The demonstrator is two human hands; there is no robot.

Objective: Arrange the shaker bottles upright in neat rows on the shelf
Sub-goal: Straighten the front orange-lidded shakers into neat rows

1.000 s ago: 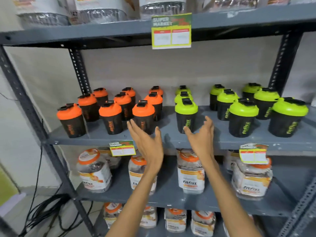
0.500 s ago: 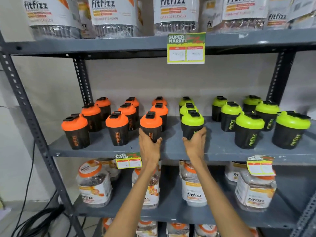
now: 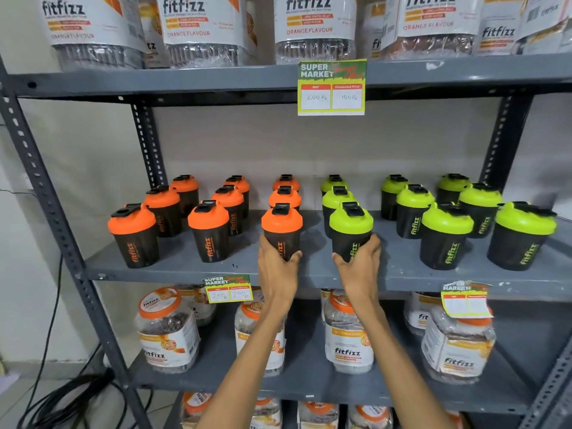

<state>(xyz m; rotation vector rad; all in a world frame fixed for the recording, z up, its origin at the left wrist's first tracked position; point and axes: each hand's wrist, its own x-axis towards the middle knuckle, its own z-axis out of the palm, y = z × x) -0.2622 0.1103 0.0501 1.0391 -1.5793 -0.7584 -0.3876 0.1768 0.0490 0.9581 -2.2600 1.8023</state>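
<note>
**Both hands now clasped on the front pair**

The left hand (image 3: 277, 267) wraps the base of the orange-lidded shaker (image 3: 282, 232); the right hand (image 3: 360, 264) is clenched round the green-lidded shaker (image 3: 351, 232) just beside it. A second ago both palms hovered open short of the shelf; since then they have closed in and taken hold. Both bottles stand upright near the front edge of the grey shelf (image 3: 309, 274). The other shakers already sit in tidy files left and right, so I'd judge this a final squaring of the middle columns.
</note>
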